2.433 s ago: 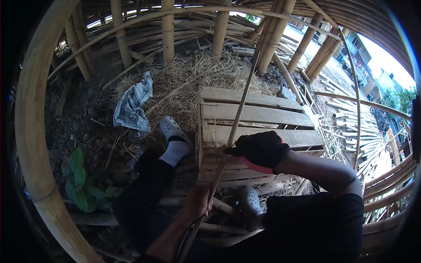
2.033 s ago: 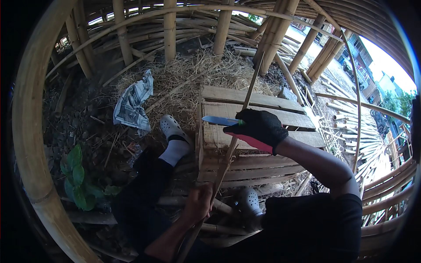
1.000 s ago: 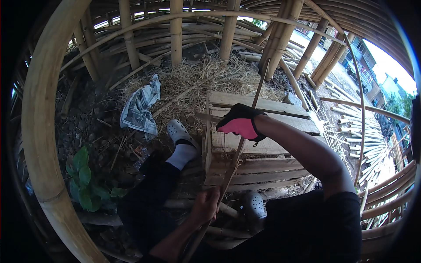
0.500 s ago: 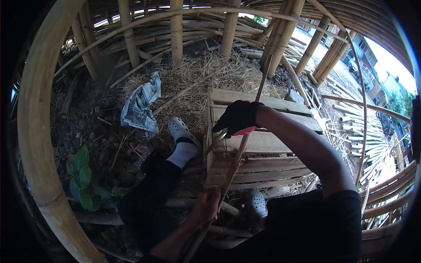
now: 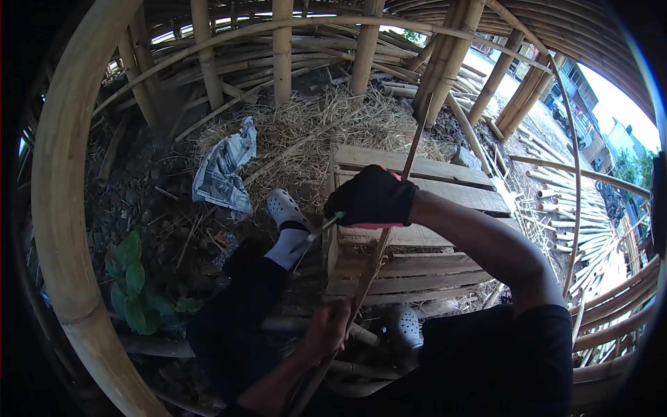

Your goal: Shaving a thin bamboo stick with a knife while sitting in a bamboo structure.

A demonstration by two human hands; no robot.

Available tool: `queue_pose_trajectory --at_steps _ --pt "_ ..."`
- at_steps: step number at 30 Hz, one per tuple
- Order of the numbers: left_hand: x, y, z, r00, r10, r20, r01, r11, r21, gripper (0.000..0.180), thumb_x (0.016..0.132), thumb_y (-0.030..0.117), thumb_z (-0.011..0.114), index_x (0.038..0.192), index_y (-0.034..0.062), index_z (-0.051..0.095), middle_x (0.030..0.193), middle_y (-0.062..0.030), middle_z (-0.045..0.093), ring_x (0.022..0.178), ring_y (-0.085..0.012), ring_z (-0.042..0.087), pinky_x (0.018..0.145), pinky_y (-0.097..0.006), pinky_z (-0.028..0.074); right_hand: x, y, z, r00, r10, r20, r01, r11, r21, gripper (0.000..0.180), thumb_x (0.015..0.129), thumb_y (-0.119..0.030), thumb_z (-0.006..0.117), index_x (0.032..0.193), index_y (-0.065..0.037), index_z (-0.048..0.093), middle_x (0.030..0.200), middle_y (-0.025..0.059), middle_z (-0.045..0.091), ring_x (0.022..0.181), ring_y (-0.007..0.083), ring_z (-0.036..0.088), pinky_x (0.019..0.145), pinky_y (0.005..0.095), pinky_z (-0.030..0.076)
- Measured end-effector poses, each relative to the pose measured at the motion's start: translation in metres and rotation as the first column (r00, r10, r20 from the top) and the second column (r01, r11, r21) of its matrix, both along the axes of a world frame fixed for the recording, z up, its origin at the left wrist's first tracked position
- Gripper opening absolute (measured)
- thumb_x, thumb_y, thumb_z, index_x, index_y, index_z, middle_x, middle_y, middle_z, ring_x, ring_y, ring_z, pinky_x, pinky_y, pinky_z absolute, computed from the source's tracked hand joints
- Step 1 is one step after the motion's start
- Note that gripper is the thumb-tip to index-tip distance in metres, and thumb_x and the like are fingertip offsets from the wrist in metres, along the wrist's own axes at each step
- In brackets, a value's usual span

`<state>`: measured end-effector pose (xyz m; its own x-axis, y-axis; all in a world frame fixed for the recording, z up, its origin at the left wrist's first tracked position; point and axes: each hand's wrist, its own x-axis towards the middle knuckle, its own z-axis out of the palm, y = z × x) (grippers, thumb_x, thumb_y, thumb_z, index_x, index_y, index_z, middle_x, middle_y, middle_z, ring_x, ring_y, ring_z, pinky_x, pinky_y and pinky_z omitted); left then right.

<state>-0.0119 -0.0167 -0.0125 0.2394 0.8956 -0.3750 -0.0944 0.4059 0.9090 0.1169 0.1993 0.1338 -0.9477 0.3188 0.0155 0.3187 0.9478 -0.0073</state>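
My bare left hand (image 5: pixel 326 328) is closed around the lower part of a long split bamboo strip (image 5: pixel 367 276), low in front of me. The strip slants up and away to the right, its far end thin and dark. Farther up, my right hand (image 5: pixel 373 198), in a black and red glove, is closed on a knife (image 5: pixel 306 241) and lies across the strip. Its blade sticks out to the left, blurred; the handle is mostly hidden, with a bit of green showing. Beneath the right hand stands a slatted wooden crate (image 5: pixel 445 191).
Crumpled newspaper (image 5: pixel 226 167) lies beside straw (image 5: pixel 306 132). My feet in pale clogs (image 5: pixel 283 207) flank the crate's near side. A thick bamboo pole (image 5: pixel 59 208) curves along the left; a leafy plant (image 5: pixel 132 281) grows nearby. Cut bamboo pieces (image 5: pixel 577 222) lie right, posts behind.
My right hand has turned and shifted slightly left, and the knife blade has swung left, away from the strip. My left hand and the strip have barely moved.
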Motion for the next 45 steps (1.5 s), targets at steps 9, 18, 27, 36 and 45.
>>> queue_pose_trajectory --at_steps 9,18,27,36,45 --pt "0.004 0.002 -0.003 1.000 -0.015 0.018 0.014 0.999 0.037 0.041 0.104 0.039 0.041 0.090 0.0044 0.057 0.056 -0.0005 0.049 0.043 -0.0078 0.048 0.038 -0.025 0.040 -0.008 0.006 0.018 0.935 -0.012 -0.355 0.111 0.959 0.259 0.039 0.086 -0.048 0.063 0.113 -0.021 0.069 0.087 0.0049 0.072 0.073 0.0256 0.070 0.062 0.0377 0.055" --pt "0.002 0.002 -0.002 0.998 -0.006 0.064 0.006 1.000 -0.005 0.043 0.104 0.041 0.041 0.084 0.0057 0.056 0.055 0.0004 0.048 0.040 -0.0079 0.048 0.038 -0.025 0.040 0.058 0.060 0.038 0.480 -0.655 -0.583 0.822 0.569 0.037 0.051 0.096 -0.052 0.049 0.130 -0.015 0.059 0.115 0.0172 0.066 0.106 0.0356 0.064 0.090 0.0410 0.050" --pt "-0.004 0.003 -0.001 0.932 -0.019 0.363 0.080 0.985 -0.153 0.044 0.102 0.051 0.041 0.082 0.0115 0.048 0.050 0.0033 0.037 0.037 -0.0050 0.036 0.038 -0.022 0.031 0.059 -0.033 0.016 0.811 -0.556 -0.185 0.581 0.804 0.129 0.033 0.095 -0.043 0.054 0.097 -0.015 0.071 0.096 0.0052 0.071 0.083 0.0262 0.069 0.068 0.0367 0.055" --pt "-0.009 0.005 0.009 0.886 -0.041 0.462 0.168 0.957 -0.236 0.054 0.095 0.065 0.041 0.077 0.0151 0.041 0.047 0.0047 0.033 0.031 -0.0063 0.030 0.036 -0.021 0.025 0.077 -0.076 -0.020 0.866 -0.499 -0.032 0.498 0.856 0.141 0.039 0.095 -0.047 0.053 0.076 -0.014 0.062 0.069 0.0038 0.064 0.062 0.0264 0.066 0.054 0.0393 0.052" --pt "-0.006 0.005 0.008 0.848 0.004 0.530 0.167 0.947 -0.273 0.050 0.097 0.063 0.040 0.079 0.0159 0.040 0.046 0.0043 0.032 0.031 -0.0063 0.027 0.033 -0.022 0.022 0.090 -0.032 -0.029 0.961 -0.277 0.002 0.262 0.912 0.316 0.031 0.092 -0.043 0.056 0.081 -0.015 0.063 0.067 0.0022 0.063 0.058 0.0247 0.065 0.046 0.0385 0.050"
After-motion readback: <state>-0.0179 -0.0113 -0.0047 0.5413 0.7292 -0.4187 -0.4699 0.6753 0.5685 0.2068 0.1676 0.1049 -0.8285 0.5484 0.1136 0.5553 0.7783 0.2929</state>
